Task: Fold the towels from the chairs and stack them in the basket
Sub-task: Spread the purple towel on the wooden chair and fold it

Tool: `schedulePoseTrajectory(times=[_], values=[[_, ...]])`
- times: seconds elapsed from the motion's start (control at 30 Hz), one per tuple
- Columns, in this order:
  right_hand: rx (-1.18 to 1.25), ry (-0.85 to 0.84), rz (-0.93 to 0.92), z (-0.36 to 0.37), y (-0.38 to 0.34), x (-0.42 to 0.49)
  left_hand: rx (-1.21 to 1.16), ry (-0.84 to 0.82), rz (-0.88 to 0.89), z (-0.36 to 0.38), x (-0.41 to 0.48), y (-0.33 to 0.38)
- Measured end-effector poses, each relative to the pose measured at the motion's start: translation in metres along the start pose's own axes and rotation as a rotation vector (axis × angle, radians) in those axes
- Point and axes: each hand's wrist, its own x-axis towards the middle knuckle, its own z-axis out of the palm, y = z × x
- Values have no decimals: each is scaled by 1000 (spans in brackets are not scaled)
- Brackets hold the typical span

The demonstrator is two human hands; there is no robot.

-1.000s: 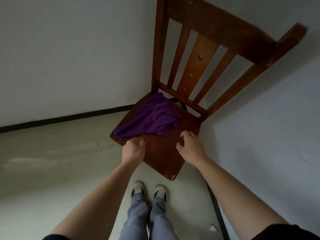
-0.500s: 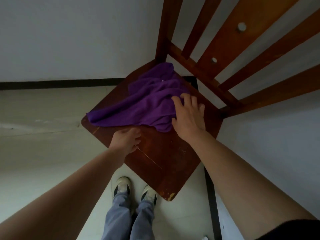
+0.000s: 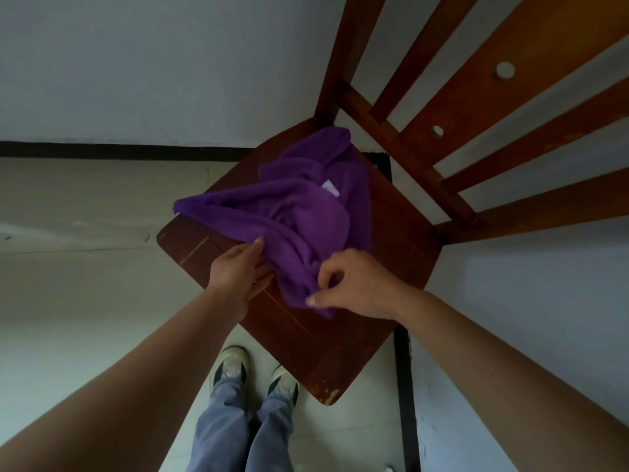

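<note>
On the chair seat [image 3: 391, 240], the crumpled purple towel [image 3: 299, 212] is pinched along its near edge by the left hand [image 3: 238, 270] and right hand [image 3: 354, 284], probably to lift and spread it for folding.

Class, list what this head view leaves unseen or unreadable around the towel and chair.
- Basket: outside the head view's frame.
- Chair back: top cut off by the upper and right edges.
- Left hand: fingertips tucked under the purple towel.
- White label on the towel: too small to read.
- Chair legs: hidden beneath the seat.
</note>
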Motion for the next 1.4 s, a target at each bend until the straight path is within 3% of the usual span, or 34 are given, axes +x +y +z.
schedulePoseTrajectory(times=[0.07,0.1,0.17,0.3,0.4,0.5,0.6,0.67,0.83,0.93,1.0,1.07,1.2,1.3,1.4], values=[[66,-223,76,2,4,-3,0,93,25,-11,-3,-3],[76,-250,103,1,8,-3,-8,130,32,-18,-5,-5],[87,-139,153,-1,15,0,-36,169,35,-33,-8,-11],[207,258,311,0,32,13,-183,207,-30,-61,-11,-19],[426,250,417,9,26,21,-360,193,-73,-69,-14,-17],[366,267,335,18,6,32,-164,147,-57,-67,-21,-19],[109,457,219,17,-13,41,126,97,8,-64,-27,-17],[101,543,188,2,-25,46,199,125,110,-66,-24,-10],[942,781,150,-59,-59,46,259,263,289,-81,-18,4],[1137,841,94,-81,-65,46,288,437,418,-90,-12,7],[1185,744,16,-86,-63,48,264,523,442,-95,-8,8],[998,591,22,-78,-51,53,212,527,404,-98,-7,6],[408,480,159,-39,-27,57,55,408,252,-102,-7,-1],[-99,264,250,-18,-16,59,27,383,168,-98,-9,-12],[-560,325,153,-6,-12,53,90,357,96,-87,-11,-22]])
